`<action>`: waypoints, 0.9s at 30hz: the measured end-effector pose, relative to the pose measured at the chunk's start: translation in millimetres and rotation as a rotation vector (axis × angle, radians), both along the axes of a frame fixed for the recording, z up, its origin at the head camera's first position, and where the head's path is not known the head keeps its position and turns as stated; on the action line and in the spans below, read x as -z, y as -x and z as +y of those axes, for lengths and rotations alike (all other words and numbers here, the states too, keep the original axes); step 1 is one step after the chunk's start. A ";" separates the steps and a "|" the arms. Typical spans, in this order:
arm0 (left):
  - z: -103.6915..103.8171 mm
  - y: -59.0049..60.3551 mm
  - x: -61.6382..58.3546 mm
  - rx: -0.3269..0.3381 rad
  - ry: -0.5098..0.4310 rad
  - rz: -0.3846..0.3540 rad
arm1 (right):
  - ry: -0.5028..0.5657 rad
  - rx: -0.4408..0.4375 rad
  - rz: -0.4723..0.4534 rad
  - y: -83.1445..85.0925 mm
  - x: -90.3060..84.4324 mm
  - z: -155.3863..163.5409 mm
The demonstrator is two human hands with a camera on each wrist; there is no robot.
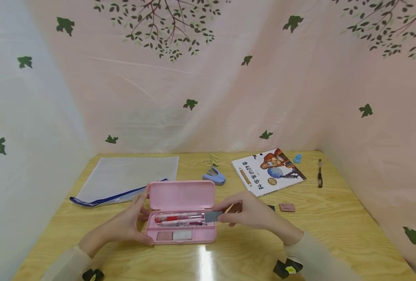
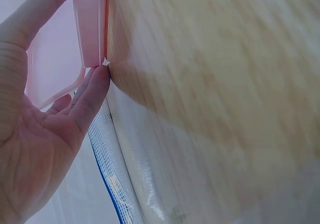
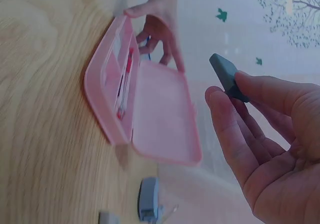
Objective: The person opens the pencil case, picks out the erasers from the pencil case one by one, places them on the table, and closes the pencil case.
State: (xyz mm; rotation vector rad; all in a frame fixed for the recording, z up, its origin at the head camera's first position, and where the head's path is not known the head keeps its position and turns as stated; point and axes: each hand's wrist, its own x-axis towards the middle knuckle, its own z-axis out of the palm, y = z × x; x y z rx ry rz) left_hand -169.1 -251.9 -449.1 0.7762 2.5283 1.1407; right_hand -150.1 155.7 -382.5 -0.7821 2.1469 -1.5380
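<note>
A pink pencil case (image 1: 181,197) stands on the table with its lid raised. Inside lie several pens (image 1: 177,219), a reddish eraser (image 1: 164,235) and a white eraser (image 1: 182,235) in the front compartment. My left hand (image 1: 128,222) grips the case's left end, thumb at the front corner and fingers toward the back; the left wrist view shows the fingertips against its pink wall. My right hand (image 1: 250,212) pinches a dark grey-green eraser (image 3: 227,77) between thumb and fingers. In the head view, that eraser is over the right end of the pen compartment.
A mesh zip pouch (image 1: 134,175) lies at back left. Behind the case sit a blue stapler (image 1: 215,176) and gold binder clips (image 1: 213,160). To the right are a book (image 1: 267,171), a blue cap-like piece (image 1: 297,158), a black pen (image 1: 320,173) and a reddish eraser (image 1: 287,207).
</note>
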 end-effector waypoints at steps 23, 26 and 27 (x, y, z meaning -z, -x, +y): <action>-2.5 -1.9 -2.6 0.006 -0.040 0.007 | -0.113 0.191 -0.195 4.9 62.5 86.4; -1.1 -2.3 -1.5 -0.004 -0.026 -0.004 | -0.101 0.200 -0.244 2.8 69.2 87.3; -0.6 -2.3 -1.2 -0.007 -0.021 -0.010 | -0.092 0.205 -0.263 2.2 70.6 87.4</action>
